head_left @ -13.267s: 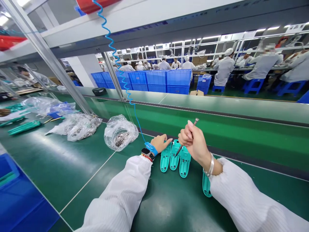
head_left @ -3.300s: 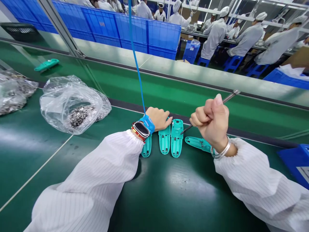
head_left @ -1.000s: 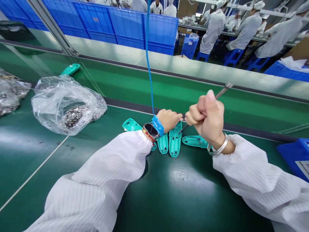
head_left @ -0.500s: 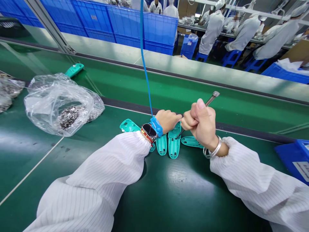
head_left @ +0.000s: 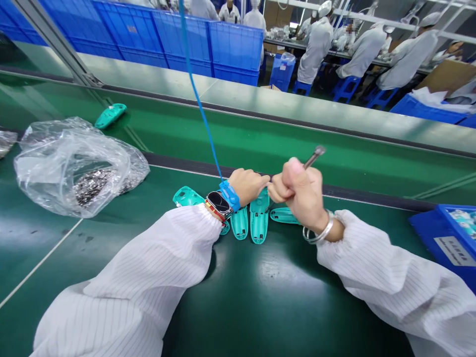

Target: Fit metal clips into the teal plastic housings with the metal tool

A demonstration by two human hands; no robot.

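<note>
Over the last few seconds our right hand point(head_left: 301, 193) has closed in on our left hand point(head_left: 247, 184) until the knuckles nearly meet. Far left, a bag of metal parts point(head_left: 74, 168) lies well apart. The left hand curls over the far ends of the teal shells point(head_left: 259, 225); whether it is gripping or merely pinning them, we cannot tell. Their long axes run toward and away from us. The right hand is clenched round a metal tool point(head_left: 314, 155), which slants down-left onto the rightmost upright shell just below.
</note>
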